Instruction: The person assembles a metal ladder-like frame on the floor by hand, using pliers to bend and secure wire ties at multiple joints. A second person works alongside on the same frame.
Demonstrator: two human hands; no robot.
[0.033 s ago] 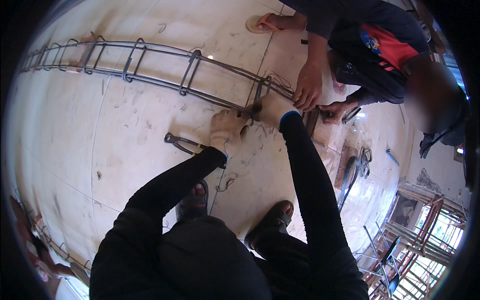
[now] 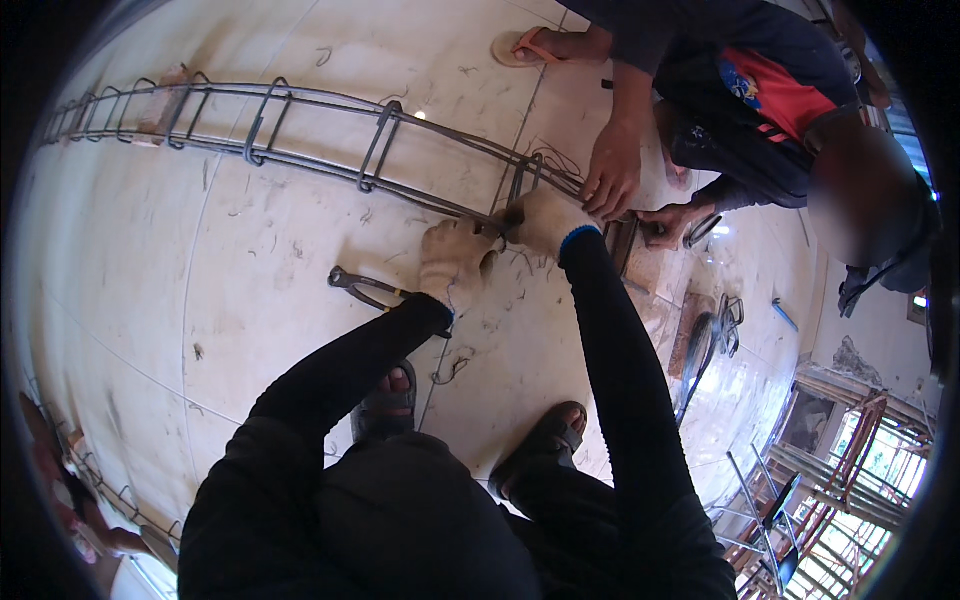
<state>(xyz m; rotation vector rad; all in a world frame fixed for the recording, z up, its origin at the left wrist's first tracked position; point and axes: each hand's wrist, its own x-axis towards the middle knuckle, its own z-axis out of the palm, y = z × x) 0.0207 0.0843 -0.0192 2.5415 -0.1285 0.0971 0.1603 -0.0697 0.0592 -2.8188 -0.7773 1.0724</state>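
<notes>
A long rebar cage (image 2: 325, 183) of thin bars and square stirrups runs from the far left to the middle. Both my hands wear cream work gloves and meet at its right end. My right hand (image 2: 552, 222) is closed around the lower bars beside the last stirrup. Just left of it, my left hand (image 2: 455, 258) is curled, its fingertips close to the right hand's; whatever it pinches is hidden. A pair of pincers (image 2: 368, 288) with yellow-marked handles lies on the floor, partly under my left wrist.
A co-worker squats at the upper right, one hand (image 2: 613, 175) at the cage end, the other (image 2: 672, 222) by a brick block (image 2: 652, 262). Wire coils (image 2: 708, 335) lie on the right. Wire scraps litter the tiles (image 2: 270, 310). Another brick (image 2: 160, 110) supports the cage's left part.
The co-worker's hand at the cage end has shifted very slightly. My own hands look almost unmoved.
</notes>
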